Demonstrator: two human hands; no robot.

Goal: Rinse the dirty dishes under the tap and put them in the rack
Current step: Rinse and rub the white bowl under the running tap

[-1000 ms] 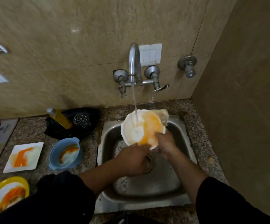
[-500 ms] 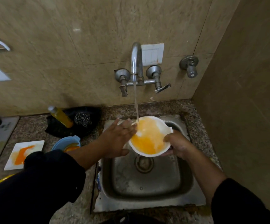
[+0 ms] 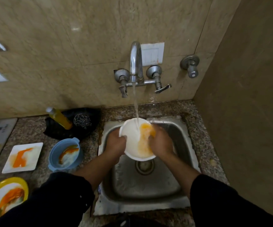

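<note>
Over the steel sink (image 3: 180,145) I hold a white bowl (image 3: 132,140) smeared with orange sauce. My left hand (image 3: 116,143) grips its left rim. My right hand (image 3: 161,141) is on the right side, fingers inside on the orange smear. Water runs from the wall tap (image 3: 135,63) straight into the bowl. On the counter to the left wait a blue bowl (image 3: 65,153), a white square plate (image 3: 23,157) and a yellow-rimmed plate (image 3: 3,199), all stained orange. No rack is in view.
A yellow soap bottle (image 3: 59,117) and a steel scrubber (image 3: 81,120) lie on a black cloth behind the blue bowl. A second valve (image 3: 190,64) sticks out of the wall at right. A side wall (image 3: 247,112) closes the counter on the right.
My left hand has come back from the bowl's left side onto its rim. The bowl has tilted, and my right hand has moved from its outer edge into its inside.
</note>
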